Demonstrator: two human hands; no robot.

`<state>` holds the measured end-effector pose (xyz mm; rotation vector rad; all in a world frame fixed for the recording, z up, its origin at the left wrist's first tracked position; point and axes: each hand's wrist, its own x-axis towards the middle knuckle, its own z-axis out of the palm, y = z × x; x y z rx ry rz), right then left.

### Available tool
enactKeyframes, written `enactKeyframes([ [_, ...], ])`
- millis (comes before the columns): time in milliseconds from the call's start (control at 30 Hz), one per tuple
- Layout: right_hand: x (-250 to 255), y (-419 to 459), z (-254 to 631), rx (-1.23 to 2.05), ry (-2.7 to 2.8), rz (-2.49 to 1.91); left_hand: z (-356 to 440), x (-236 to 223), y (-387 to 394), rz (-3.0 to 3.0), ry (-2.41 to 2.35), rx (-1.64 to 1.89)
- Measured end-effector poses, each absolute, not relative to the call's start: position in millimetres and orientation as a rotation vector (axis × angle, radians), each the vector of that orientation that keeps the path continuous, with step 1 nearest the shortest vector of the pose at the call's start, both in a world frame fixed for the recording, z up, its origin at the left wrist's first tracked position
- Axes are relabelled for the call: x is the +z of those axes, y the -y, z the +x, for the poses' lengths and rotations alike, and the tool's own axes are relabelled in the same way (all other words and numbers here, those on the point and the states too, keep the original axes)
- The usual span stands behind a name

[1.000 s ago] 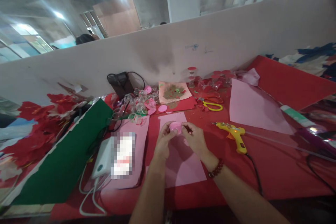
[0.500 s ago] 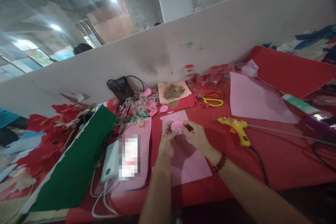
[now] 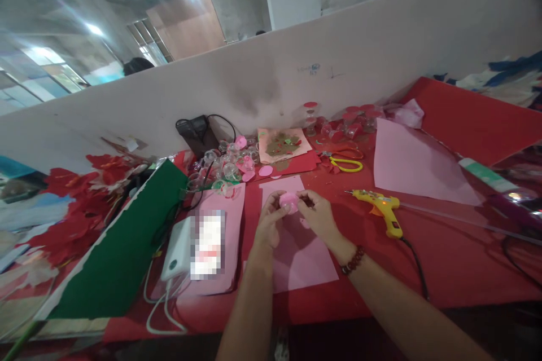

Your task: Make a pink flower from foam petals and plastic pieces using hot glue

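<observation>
Both my hands meet over a pink paper sheet (image 3: pixel 302 262) lying on the red table. My left hand (image 3: pixel 267 224) and my right hand (image 3: pixel 319 219) pinch a small round pink piece (image 3: pixel 288 202) between their fingertips, a little above the sheet. A dark bead bracelet (image 3: pixel 352 260) circles my right wrist. Another small pink bit lies under my right hand, mostly hidden.
A yellow glue gun (image 3: pixel 381 210) with a black cord lies right of my hands. Yellow-handled scissors (image 3: pixel 347 164), clear plastic cups (image 3: pixel 224 166) and pink discs sit behind. A white power bank (image 3: pixel 175 248), green sheet (image 3: pixel 121 254) and red flowers (image 3: pixel 80 203) are left; a large pink sheet (image 3: pixel 412 166) right.
The camera shifted slightly. My hands stay together on the pink piece, turning it a little between the fingertips.
</observation>
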<state>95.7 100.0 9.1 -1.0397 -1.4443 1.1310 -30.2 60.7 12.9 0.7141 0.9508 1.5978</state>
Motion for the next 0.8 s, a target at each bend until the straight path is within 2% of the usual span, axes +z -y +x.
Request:
enactKeyframes([
  [400, 5.0, -102.5, 95.8, 1.261, 1.339, -0.979, -28.5, 13.7, -61.6, 0.676, -0.940, 1.650],
  [633, 3.5, -105.9, 98.4, 1.133, 1.258, -1.012, -29.9, 18.7, -62.0, 0.624, -0.936, 1.553],
  [800, 6.8, -109.4, 102.5, 1.049, 1.149, -1.071, -33.6, 20.1, -62.4, 0.568, -0.933, 1.608],
])
